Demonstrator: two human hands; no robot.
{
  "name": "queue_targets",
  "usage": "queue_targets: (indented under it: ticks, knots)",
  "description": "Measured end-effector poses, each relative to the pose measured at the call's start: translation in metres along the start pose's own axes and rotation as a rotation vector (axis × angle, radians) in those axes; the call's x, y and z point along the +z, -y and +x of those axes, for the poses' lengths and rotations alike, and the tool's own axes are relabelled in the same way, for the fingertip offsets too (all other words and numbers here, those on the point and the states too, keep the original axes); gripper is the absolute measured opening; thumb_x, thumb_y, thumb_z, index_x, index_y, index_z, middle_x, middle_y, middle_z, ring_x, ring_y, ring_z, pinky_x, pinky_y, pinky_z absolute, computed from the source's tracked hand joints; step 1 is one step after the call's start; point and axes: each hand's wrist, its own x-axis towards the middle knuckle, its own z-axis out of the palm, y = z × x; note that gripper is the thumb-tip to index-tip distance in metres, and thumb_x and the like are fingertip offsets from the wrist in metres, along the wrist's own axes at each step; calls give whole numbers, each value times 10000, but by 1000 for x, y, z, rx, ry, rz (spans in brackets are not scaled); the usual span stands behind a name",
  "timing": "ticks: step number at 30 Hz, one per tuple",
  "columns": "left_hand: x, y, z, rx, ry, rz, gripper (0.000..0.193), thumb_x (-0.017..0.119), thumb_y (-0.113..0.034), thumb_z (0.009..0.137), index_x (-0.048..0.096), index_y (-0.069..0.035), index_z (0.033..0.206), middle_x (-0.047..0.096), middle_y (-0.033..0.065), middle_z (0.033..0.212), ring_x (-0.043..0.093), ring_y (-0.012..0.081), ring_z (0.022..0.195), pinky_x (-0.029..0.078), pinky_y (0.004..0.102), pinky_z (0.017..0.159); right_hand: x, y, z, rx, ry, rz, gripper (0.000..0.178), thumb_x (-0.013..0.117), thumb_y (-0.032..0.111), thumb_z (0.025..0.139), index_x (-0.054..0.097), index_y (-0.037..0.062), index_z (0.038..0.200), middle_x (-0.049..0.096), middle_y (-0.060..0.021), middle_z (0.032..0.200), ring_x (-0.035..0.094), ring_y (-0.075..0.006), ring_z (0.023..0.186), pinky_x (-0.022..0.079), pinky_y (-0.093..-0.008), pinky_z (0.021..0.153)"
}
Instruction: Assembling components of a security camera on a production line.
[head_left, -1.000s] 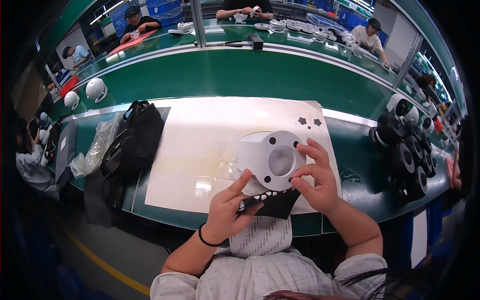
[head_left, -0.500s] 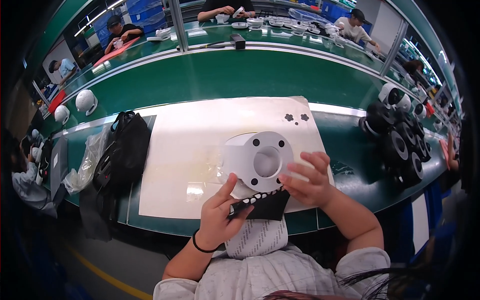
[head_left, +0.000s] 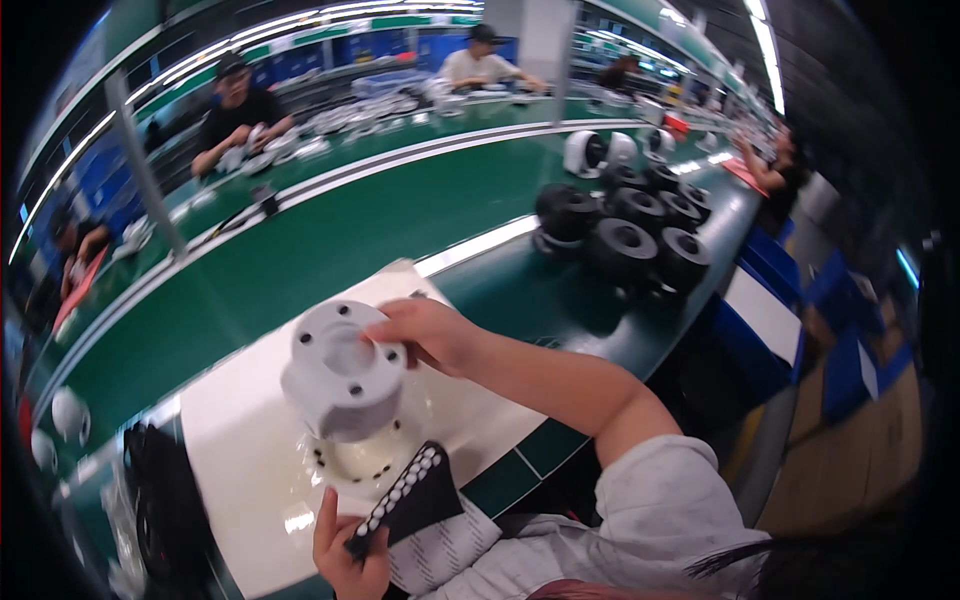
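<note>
A white, rounded plastic housing (head_left: 338, 398) with a flat round end, a central opening and a dark round spot near each corner is tilted above the pale mat (head_left: 235, 440). My right hand (head_left: 428, 335) grips its rim from the right, fingers at the opening. Below it, partly covered, lies a cream, round shape (head_left: 362, 460) with small dark dots around it. My left hand (head_left: 350, 560), nearer my body, pinches a black sheet (head_left: 432, 500) with white round spots along one edge. Printed backing paper (head_left: 455, 550) hangs from the sheet.
Several black round units (head_left: 625, 240) stand grouped to the right, with white and black units (head_left: 590, 153) behind them. A black bag (head_left: 165, 500) lies at the left. Beyond a metal rail, a person in black (head_left: 240, 120) handles white parts; blue bins (head_left: 740, 330) stand on the right.
The view has swung to the right. My right hand, earlier with fingers spread beside the housing, now grips its rim and has raised it. The left hand still holds the black sheet.
</note>
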Motion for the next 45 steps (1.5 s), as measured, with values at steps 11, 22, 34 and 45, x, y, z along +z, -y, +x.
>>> queue_targets:
  ticks: [11,22,34,45]
  knots:
    - [-17,15,6,10,499,20,356,587,-51,802,463,27,1127,565,57,934,541,139,767,460,259,653,-128,-84,184,-732,-579,-1929,93,542,143,729,608,78,726,580,-54,828,552,-219,868,473,-329,648]
    - [-6,-13,13,-46,271,127,249,648,-22,709,586,18,947,589,191,1040,579,317,854,450,368,758,-115,-97,153,-832,-600,-1610,130,535,241,757,616,142,740,580,-11,858,521,-185,939,356,-384,781]
    - [-11,36,89,-180,183,-218,302,585,-180,839,521,-4,1076,573,52,996,553,135,821,441,259,760,-95,-109,75,-548,-418,-1464,128,533,177,744,606,112,826,528,-51,1108,470,-206,1068,371,-418,838]
    - [14,95,133,-447,308,-558,209,575,-109,831,557,37,979,601,53,908,539,111,783,419,225,731,-71,-103,50,-393,-429,-1408,171,515,198,749,586,112,879,551,-26,1000,494,-187,1009,332,-398,862]
